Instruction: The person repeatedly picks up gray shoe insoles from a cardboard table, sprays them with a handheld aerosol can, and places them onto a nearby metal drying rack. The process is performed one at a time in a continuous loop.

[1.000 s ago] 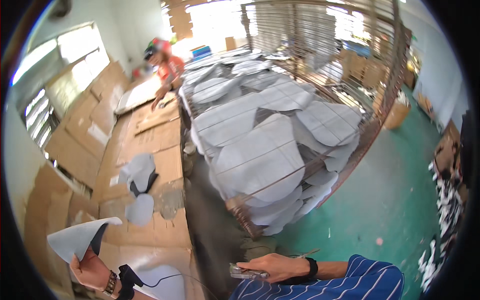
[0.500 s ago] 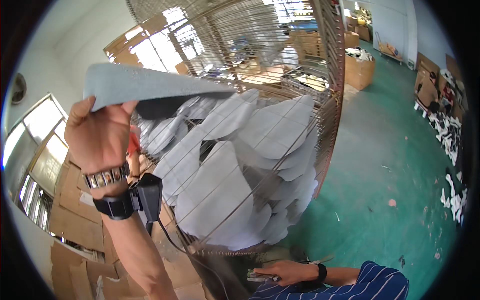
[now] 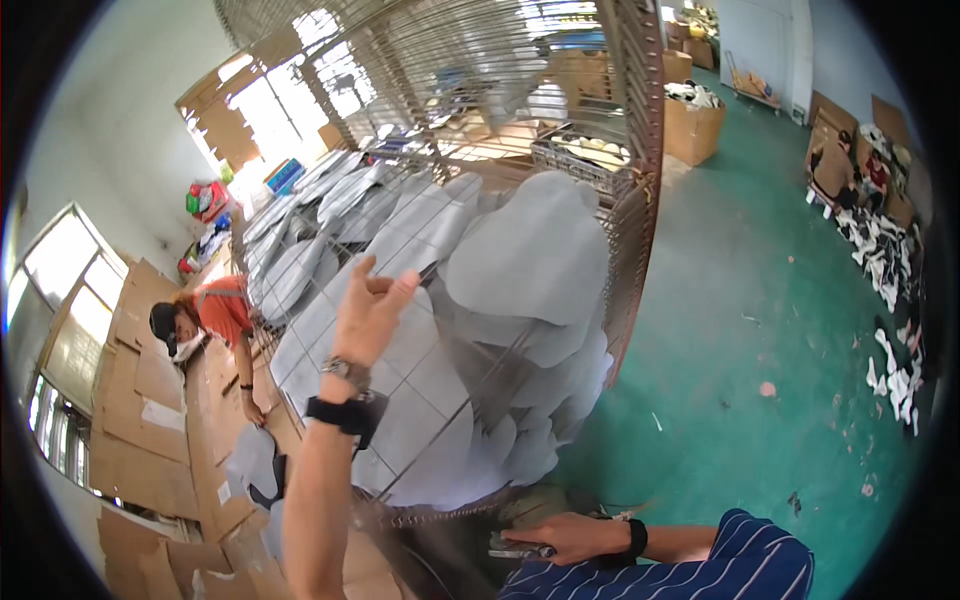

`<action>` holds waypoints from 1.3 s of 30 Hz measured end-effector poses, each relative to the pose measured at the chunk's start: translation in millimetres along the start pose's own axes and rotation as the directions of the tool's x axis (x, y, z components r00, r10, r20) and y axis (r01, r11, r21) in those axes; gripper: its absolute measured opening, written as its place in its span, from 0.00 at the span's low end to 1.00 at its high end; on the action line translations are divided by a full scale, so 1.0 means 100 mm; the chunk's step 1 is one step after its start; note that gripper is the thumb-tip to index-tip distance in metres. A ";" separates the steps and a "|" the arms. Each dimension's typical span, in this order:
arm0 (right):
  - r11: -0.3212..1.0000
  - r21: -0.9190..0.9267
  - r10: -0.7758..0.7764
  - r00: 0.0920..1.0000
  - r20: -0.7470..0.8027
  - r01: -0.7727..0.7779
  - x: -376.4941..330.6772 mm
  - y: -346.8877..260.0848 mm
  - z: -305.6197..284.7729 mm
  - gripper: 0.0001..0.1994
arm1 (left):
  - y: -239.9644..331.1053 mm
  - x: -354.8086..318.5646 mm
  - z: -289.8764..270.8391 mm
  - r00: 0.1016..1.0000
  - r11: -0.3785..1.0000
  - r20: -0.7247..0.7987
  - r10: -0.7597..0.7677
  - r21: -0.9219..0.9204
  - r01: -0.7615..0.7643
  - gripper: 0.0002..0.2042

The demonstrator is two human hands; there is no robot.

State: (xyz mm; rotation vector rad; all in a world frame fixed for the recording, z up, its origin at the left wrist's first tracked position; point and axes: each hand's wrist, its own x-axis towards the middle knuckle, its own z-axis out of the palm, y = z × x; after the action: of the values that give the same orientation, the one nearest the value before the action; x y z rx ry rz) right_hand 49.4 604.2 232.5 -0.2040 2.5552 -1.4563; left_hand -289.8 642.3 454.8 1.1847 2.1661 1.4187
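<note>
My left hand [image 3: 372,312] is raised over the wire rack, fingers apart and holding nothing. Grey, rounded flat pieces [image 3: 395,400] overlap on the rack's wire shelves. One broad piece [image 3: 530,245] lies on top, to the right of my left hand. Low in the picture, my right hand [image 3: 568,538] is closed round a small metal object [image 3: 520,548] whose kind I cannot make out. Thin wires of the rack [image 3: 648,200] run across the pieces.
A co-worker in orange [image 3: 222,308] leans over a cardboard-covered surface [image 3: 205,420] at left, one hand by a grey piece. Cardboard box [image 3: 692,130] and green floor [image 3: 720,330] lie to the right. White scraps [image 3: 880,260] and two seated people are at far right.
My left hand has let go of the grey piece it held up and moved right and down. A broad piece now lies on the stack. My right hand has hardly moved.
</note>
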 end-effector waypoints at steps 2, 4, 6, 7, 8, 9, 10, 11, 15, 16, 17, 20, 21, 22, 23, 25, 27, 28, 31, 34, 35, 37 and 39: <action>0.998 0.032 -0.048 0.999 0.017 0.048 0.06 -0.10 -0.05 0.42 | 0.28 -0.30 -0.31 0.999 0.993 -0.011 0.046 -0.106 -0.047 0.42; 0.989 0.056 -0.140 0.990 0.031 0.139 0.18 -0.19 0.00 0.42 | 0.48 -0.82 -0.75 0.997 0.986 -0.026 0.074 -0.150 -0.077 0.38; 0.973 0.058 -0.224 0.974 0.033 0.221 0.30 -0.24 0.08 0.42 | 0.52 -1.37 -1.02 0.990 0.967 -0.094 0.108 -0.222 -0.126 0.34; 0.972 0.055 -0.232 0.972 0.027 0.230 0.37 -0.28 0.09 0.41 | 0.46 -1.63 -1.15 0.982 0.962 -0.137 0.126 -0.224 -0.155 0.33; 0.966 0.063 -0.253 0.966 0.050 0.250 0.45 -0.31 0.12 0.40 | 0.34 -1.95 -1.28 0.976 0.958 -0.190 0.106 -0.244 -0.152 0.33; 0.967 0.066 -0.250 0.966 0.060 0.246 0.48 -0.34 0.13 0.39 | 0.17 -2.19 -1.31 0.968 0.908 -0.240 0.081 -0.384 -0.171 0.27; 0.941 0.075 -0.330 0.944 -0.027 0.331 0.55 -0.43 0.08 0.38 | -0.02 -2.42 -1.35 0.960 0.908 -0.276 0.050 -0.387 -0.159 0.28; 0.951 0.074 -0.303 0.953 0.014 0.301 0.59 -0.54 0.06 0.37 | -0.20 -2.71 -1.40 0.947 0.911 -0.321 0.014 -0.387 -0.144 0.29; 0.952 0.060 -0.305 0.939 0.158 0.299 0.78 -1.16 0.15 0.33 | -1.13 -4.21 -1.28 0.728 0.856 -0.576 -0.372 -0.517 0.028 0.22; 0.947 0.042 -0.322 0.928 0.186 0.320 0.80 -1.30 0.20 0.33 | -1.50 -4.57 -1.11 0.655 0.822 -0.607 -0.451 -0.568 0.039 0.22; 0.941 0.021 -0.334 0.920 0.204 0.337 0.81 -1.41 0.23 0.33 | -1.83 -4.87 -0.93 0.554 0.783 -0.585 -0.592 -0.579 0.227 0.23; 0.962 0.082 -0.270 0.870 0.413 0.260 1.02 -1.75 0.39 0.31 | -3.20 -6.26 0.09 0.296 0.571 -0.498 -0.815 -0.601 0.560 0.25; 0.975 0.079 -0.220 0.864 0.452 0.207 1.05 -1.88 0.44 0.29 | -3.42 -6.59 0.44 0.208 0.439 -0.402 -0.892 -0.661 0.609 0.21; 0.965 0.034 -0.245 0.843 0.478 0.261 1.12 -1.99 0.50 0.29 | -3.57 -6.91 0.77 0.124 0.305 -0.298 -0.947 -0.700 0.646 0.18; 0.952 0.030 -0.278 0.815 0.508 0.305 1.18 -2.02 0.57 0.29 | -3.70 -7.22 1.10 0.089 0.206 -0.201 -0.975 -0.693 0.690 0.15; 0.916 0.028 -0.347 0.759 0.551 0.399 1.23 -2.10 0.80 0.29 | -3.97 -7.97 1.98 0.059 0.212 -0.273 -0.960 -0.574 0.791 0.16; 0.903 0.005 -0.366 0.766 0.529 0.429 1.36 -2.18 1.01 0.31 | -3.98 -8.20 2.53 0.118 0.111 -0.211 -0.970 0.042 0.993 0.19; 0.892 0.044 -0.399 0.740 0.542 0.449 1.43 -2.32 1.06 0.32 | -4.07 -8.64 3.00 0.021 0.010 -0.079 -0.997 0.143 0.990 0.20; 0.877 0.010 -0.431 0.778 0.458 0.480 1.57 -2.47 1.34 0.32 | -3.88 -8.73 3.03 0.016 0.016 0.010 -1.000 -0.052 0.999 0.18; 0.886 -0.040 -0.377 0.767 0.519 0.463 1.62 -2.59 1.43 0.32 | -3.83 -8.64 3.08 -0.460 -0.322 0.273 -0.845 -0.946 0.030 0.15; 0.883 -0.052 -0.366 0.755 0.545 0.466 1.63 -2.61 1.46 0.32 | -3.88 -8.71 2.99 -0.397 -0.294 0.071 -0.915 -0.792 0.535 0.14; 0.892 -0.080 -0.308 0.730 0.610 0.444 1.63 -2.61 1.48 0.33 | -4.05 -8.84 2.91 -0.007 -0.013 -0.106 -0.994 0.052 0.999 0.13; 0.895 -0.112 -0.262 0.713 0.650 0.431 1.62 -2.58 1.47 0.34 | -4.12 -8.84 2.70 -0.218 -0.123 -0.110 -0.970 -0.550 0.826 0.13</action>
State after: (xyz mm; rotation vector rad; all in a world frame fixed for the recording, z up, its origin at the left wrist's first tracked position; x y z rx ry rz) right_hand -66.9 315.8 365.2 -1.0785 2.1811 -0.9035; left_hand 230.2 62.4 -191.3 -1.1879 1.9265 1.0626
